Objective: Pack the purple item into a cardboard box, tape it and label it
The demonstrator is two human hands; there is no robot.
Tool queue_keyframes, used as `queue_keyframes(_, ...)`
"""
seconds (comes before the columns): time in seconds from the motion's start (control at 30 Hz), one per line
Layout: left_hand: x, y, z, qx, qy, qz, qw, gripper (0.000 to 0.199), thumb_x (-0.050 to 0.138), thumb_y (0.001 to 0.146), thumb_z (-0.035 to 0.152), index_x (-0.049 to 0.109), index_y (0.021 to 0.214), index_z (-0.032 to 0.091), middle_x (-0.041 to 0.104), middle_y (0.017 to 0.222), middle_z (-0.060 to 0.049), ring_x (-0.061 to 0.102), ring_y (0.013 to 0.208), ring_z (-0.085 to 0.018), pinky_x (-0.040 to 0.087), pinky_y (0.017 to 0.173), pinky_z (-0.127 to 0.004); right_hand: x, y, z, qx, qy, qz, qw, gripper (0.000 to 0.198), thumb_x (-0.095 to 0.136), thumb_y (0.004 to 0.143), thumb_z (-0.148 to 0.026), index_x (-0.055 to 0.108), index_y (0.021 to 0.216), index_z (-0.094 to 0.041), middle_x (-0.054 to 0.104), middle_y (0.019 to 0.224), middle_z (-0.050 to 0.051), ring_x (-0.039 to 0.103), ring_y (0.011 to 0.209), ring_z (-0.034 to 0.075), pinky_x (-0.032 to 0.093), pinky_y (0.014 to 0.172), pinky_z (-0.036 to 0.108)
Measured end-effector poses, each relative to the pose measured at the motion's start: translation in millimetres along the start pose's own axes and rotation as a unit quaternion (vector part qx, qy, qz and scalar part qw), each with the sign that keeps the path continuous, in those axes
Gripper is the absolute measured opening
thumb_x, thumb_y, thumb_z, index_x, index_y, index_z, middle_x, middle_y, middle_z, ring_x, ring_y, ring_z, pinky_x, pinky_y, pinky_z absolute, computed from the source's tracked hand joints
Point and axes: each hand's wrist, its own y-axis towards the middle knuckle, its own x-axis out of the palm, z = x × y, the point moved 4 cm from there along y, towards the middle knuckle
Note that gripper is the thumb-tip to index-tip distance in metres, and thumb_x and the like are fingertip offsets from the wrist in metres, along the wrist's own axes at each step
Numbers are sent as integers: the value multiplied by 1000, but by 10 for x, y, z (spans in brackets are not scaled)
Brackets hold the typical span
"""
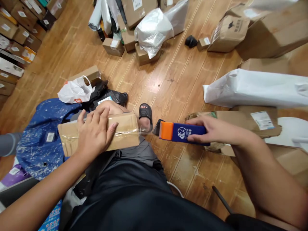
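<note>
Nearest first: dark shirt (144, 192) down at 6 o'clock, then a long brown cardboard box (126, 126) at 9 o'clock, apparently resting on the lap. The left hand (93, 131) is spread across its top, fingers apart, pressing rather than wrapped around it as far as I can tell. Over at 4 o'clock, the right hand (202, 130) is clamped on a blue-and-orange tool (179, 132), thumb on one side and fingers on the other, dark tip (157, 127) pointing at the box. Looks like a tape dispenser to me, but don't quote me. Progress-wise, the box is closed and there's shiny clear tape (128, 132) along its top, so I'd call that side mostly done. Something see-through seems to stick out past the end nearest the tool; if it's tape, that bit isn't laid down, and I can't tell whether it reaches the tip. No paper label visible on the top face, underside hidden. Just beyond, a sandal (145, 110) sits about dead center, with a blue patterned bag (50, 138) near 9 and a white carrier bag (75, 91) between 9 and 10. Farther out, a long white package (255, 88) lies between 2 and 3, a silvery wrapped parcel (154, 32) is at 12, and labelled boxes (21, 35) are piled way off at 10.
</note>
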Motion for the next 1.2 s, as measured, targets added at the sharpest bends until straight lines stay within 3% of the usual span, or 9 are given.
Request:
queue_keyframes(0.13,2,23,29,14,6,7,1000,65,46,110,52,55,160,10,67,146,-25,62,132,-41,25,127,-62,48,426,217,-7,26,-20,999,50,85,80,-67,77,87,-18,68,72,1,58,61,15,41,55,24)
queue_keyframes(0.33,-35,-35,74,102,-25,25,994,62,50,112,45,42,168,19,65,151,-20,62,136,-36,36,123,-55,300,1090,20,-30,76,-97,992,58,85,77,-70,80,94,-15,76,78,6,65,63,16,46,54,24)
queue_keyframes(0.4,-53,-80,94,161,-35,13,986,73,53,109,56,36,171,21,63,154,-21,61,139,-36,38,123,-53,322,1166,-26,-42,78,-95,992,54,88,75,-66,78,91,-15,74,75,4,62,61,14,44,52,22)
queue_keyframes(0.53,-65,-140,145,240,-23,-45,970,122,56,87,93,22,176,16,39,173,-29,44,156,-47,19,133,-64,355,1189,0,-61,77,-85,991,50,89,76,-63,77,89,-17,71,73,1,60,59,12,42,50,21)
queue_keyframes(0.67,-69,-134,251,256,-3,-88,963,126,66,84,88,22,176,15,18,181,-29,22,167,-51,5,134,-69,436,1177,85,-66,76,-91,991,54,87,79,-66,78,91,-14,72,74,3,58,59,12,41,50,21)
queue_keyframes(0.83,-28,-18,413,185,46,-129,973,124,76,82,73,25,175,9,38,172,-32,38,155,-55,7,131,-73,477,1226,220,-69,84,-73,991,62,84,84,-68,83,108,-11,77,84,7,61,63,13,44,54,22)
queue_keyframes(0.93,-6,47,440,170,61,-133,975,128,74,81,75,22,175,6,50,160,-31,48,144,-53,13,130,-71,489,1273,307,-62,138,-58,987,57,89,80,-64,82,102,-12,78,87,7,65,69,15,49,61,22)
queue_keyframes(1.1,-92,-73,229,195,-19,-112,974,125,74,81,73,23,174,7,55,149,-28,52,139,-48,37,120,-60,614,1265,337,-59,244,-48,967,70,94,66,-69,76,102,-12,75,82,5,61,62,13,48,55,21)
queue_keyframes(1.2,-237,-187,59,210,-87,-76,971,119,77,82,69,24,174,15,56,149,-26,55,137,-46,43,117,-60,684,1162,227,-84,269,-51,958,76,92,62,-72,73,102,-12,73,77,4,58,55,12,43,47,21)
